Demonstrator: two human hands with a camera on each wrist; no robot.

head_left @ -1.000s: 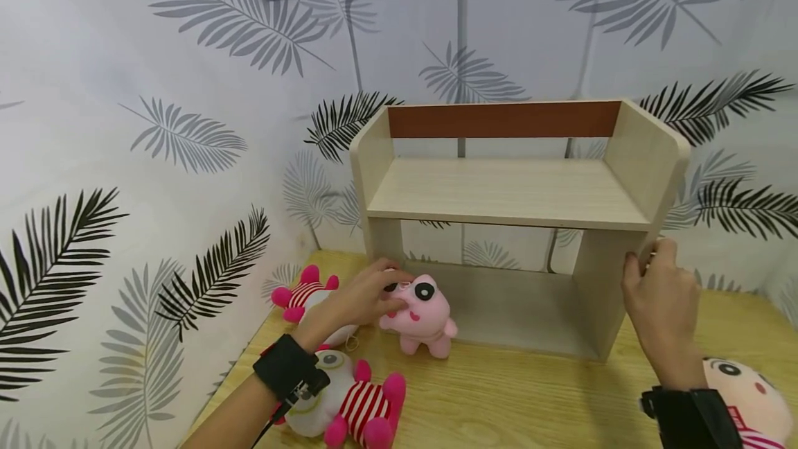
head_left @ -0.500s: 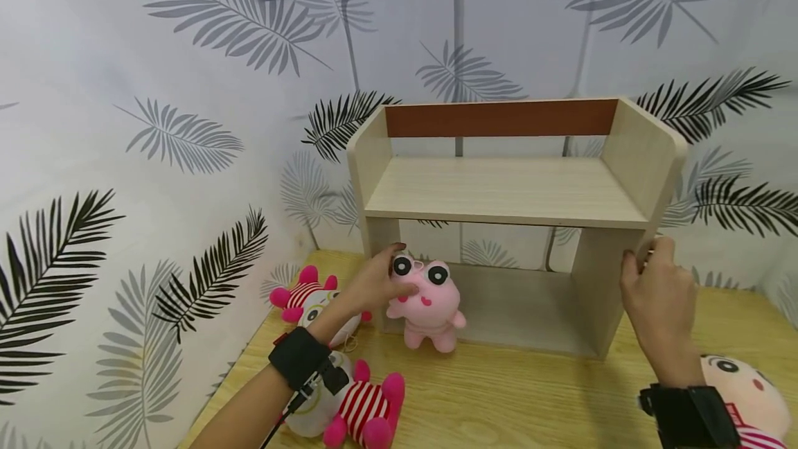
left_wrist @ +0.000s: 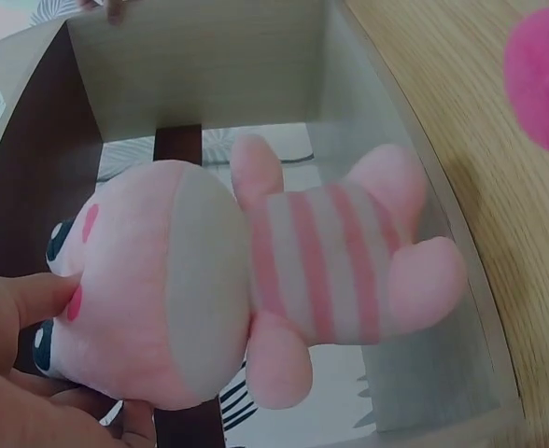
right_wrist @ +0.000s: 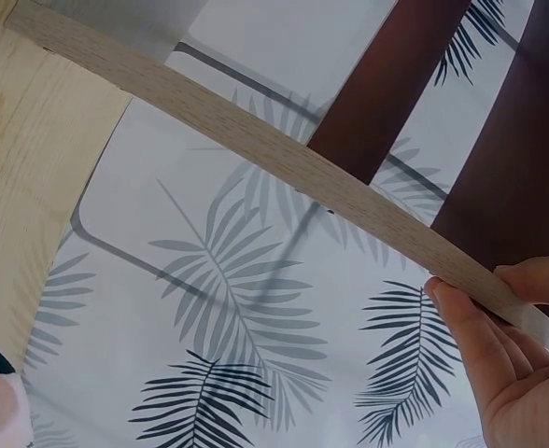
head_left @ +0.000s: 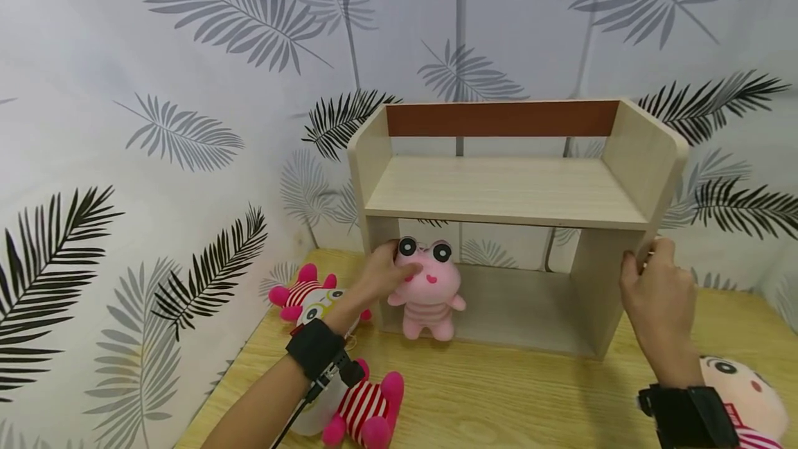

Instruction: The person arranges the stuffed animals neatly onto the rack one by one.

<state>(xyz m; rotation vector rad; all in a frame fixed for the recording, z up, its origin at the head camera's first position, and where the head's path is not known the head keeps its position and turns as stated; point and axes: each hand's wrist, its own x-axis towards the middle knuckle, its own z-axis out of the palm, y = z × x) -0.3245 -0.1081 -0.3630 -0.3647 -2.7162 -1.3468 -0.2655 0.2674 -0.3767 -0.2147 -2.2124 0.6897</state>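
My left hand (head_left: pixel 382 274) grips a pink plush frog (head_left: pixel 429 283) by its head, thumb on the face and fingers behind. Upright, the frog overlaps the left end of the shelf's lower compartment in the head view. Its striped belly and feet (left_wrist: pixel 429 285) show in the left wrist view, over the compartment. On the right, my right hand (head_left: pixel 661 303) pinches the edge of the pale wooden shelf (head_left: pixel 508 189) at its right side panel. The right wrist view shows thumb and fingers on either side of that panel (right_wrist: pixel 256 149).
Two white plush toys with pink limbs and red stripes lie at left, one behind (head_left: pixel 305 296) and one nearer (head_left: pixel 364 404), partly behind my left forearm. Another plush toy (head_left: pixel 742 393) lies at the right edge. The shelf stands on a wooden table (head_left: pixel 486 400) before a leaf-patterned wall.
My left hand has raised the frog slightly and tipped it from leaning forward to upright, so its striped belly shows. The right hand has kept its hold on the shelf.
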